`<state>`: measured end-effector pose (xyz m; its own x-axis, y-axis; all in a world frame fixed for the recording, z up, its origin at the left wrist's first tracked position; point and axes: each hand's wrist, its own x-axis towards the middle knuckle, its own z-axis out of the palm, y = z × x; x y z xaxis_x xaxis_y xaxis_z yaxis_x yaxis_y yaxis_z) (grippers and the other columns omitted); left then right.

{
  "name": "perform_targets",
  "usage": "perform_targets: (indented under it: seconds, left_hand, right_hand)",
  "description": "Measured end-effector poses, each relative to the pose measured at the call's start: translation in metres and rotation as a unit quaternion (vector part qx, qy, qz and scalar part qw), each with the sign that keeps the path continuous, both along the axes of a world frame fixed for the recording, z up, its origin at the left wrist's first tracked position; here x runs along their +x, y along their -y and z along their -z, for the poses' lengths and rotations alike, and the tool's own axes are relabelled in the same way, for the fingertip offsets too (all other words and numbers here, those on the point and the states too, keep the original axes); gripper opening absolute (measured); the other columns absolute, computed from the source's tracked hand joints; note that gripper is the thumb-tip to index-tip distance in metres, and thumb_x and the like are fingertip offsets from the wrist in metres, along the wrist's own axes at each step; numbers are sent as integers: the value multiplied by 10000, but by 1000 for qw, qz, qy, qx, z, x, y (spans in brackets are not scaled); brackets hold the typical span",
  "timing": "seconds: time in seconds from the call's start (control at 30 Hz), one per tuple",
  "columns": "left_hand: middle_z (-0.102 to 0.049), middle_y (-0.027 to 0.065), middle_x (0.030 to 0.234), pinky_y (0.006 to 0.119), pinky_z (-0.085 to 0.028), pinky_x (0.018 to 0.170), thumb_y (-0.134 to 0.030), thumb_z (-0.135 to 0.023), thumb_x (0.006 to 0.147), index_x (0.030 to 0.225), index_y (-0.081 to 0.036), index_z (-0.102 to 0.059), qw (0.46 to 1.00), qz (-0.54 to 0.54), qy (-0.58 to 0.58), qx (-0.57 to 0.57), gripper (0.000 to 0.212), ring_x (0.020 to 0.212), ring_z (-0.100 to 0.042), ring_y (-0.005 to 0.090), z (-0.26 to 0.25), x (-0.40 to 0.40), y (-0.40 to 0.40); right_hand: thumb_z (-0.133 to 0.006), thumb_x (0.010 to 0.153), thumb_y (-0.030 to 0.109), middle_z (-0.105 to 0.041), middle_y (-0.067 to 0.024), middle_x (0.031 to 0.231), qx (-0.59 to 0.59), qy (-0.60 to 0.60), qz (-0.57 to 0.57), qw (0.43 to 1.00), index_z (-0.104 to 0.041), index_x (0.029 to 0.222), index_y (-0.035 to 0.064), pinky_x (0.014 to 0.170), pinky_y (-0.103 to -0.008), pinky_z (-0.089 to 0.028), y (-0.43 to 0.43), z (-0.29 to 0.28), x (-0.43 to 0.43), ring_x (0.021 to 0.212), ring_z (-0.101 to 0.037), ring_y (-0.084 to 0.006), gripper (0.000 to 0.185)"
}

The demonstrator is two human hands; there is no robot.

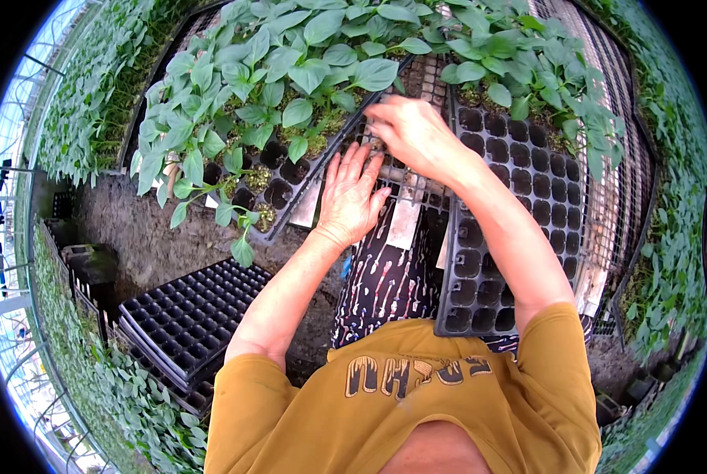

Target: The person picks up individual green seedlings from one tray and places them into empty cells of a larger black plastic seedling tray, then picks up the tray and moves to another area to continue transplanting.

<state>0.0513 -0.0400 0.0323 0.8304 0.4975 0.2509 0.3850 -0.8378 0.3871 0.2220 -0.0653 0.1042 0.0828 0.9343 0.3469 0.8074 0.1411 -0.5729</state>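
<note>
Before me lie two black plastic cell trays with leafy green seedlings on a wire mesh bench (433, 192). My left hand (353, 195) lies palm down, fingers spread, at the right edge of the left seedling tray (294, 207) and over the mesh. Just above it, my right hand (409, 133) is bent over the mesh with curled fingers; whether something small is between its fingertips cannot be told. The right cell tray (522, 172) has many empty cells near me, with seedlings (507, 53) at its far end. Dense seedlings (306, 71) cover most of the left tray.
A stack of empty black cell trays (196, 314) stands at the lower left, by the bare soil path (157, 225). Wooden slats (406, 216) show under the mesh. More seedlings (679, 195) grow along the right side, and others on the left (86, 112).
</note>
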Motion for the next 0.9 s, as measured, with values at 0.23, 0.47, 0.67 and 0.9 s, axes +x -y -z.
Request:
perform_targets:
  seconds: [0.23, 0.47, 0.67, 0.9]
  left_hand:
    - [-338, 203, 1329, 487, -169, 1066, -288, -569, 797, 1262, -25, -440, 1000, -4, -21, -20, 549, 1281, -270, 340, -5, 4, 1]
    - [-351, 182, 1322, 480, -174, 1064, -260, -592, 782, 1291, -55, -417, 1000, -10, 7, -26, 576, 1265, -293, 346, -3, 1, 1]
    - [-376, 160, 1302, 490, -202, 1051, -252, -584, 786, 1268, -72, -434, 1000, -6, 5, -8, 536, 1247, -321, 347, -3, 5, -1]
    - [-342, 171, 1360, 486, -206, 1050, -310, -573, 809, 1303, -62, -397, 998, -24, -36, 48, 581, 1271, -299, 347, 0, 0, -4]
  right_hand:
    - [-596, 759, 94, -594, -229, 776, -6, -48, 27, 998, -587, 902, -21, 690, -411, -488, -57, 30, -38, 752, -589, -404, 184]
    - [-583, 804, 140, -650, -168, 822, 0, -272, 63, 960, -619, 928, -11, 699, -340, -510, -49, 19, -29, 770, -637, -308, 198]
    - [-579, 856, 136, -653, -41, 776, -27, -384, 50, 921, -649, 914, 1, 615, -242, -501, -2, -10, 8, 639, -578, -78, 163]
    - [-563, 878, 117, -654, -27, 850, -42, -383, 131, 914, -654, 924, 28, 623, -228, -497, 92, -20, 74, 668, -560, -66, 136]
